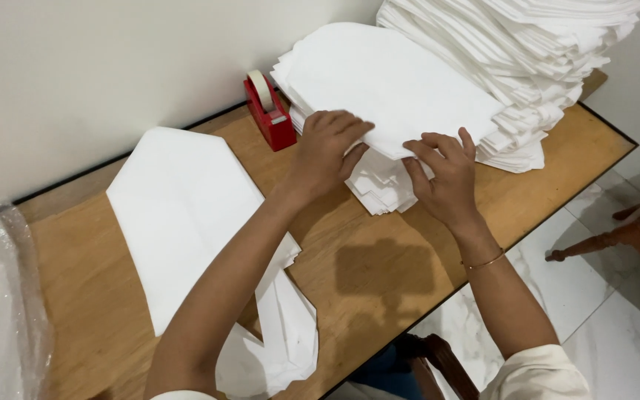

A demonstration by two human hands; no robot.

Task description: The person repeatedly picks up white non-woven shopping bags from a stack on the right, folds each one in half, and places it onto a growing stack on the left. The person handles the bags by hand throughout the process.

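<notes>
I saw wooden table (379,281) against white wall (98,67), marble floor (601,296) beside table. Left hand (325,148), right hand (446,174) spread, fingers pinching top white sheet (387,81) on table.

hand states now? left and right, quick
Left hand: fingers curled over the near edge of the top white sheet on the stack, gripping it.
Right hand: fingers pinching the same sheet's edge.
</notes>
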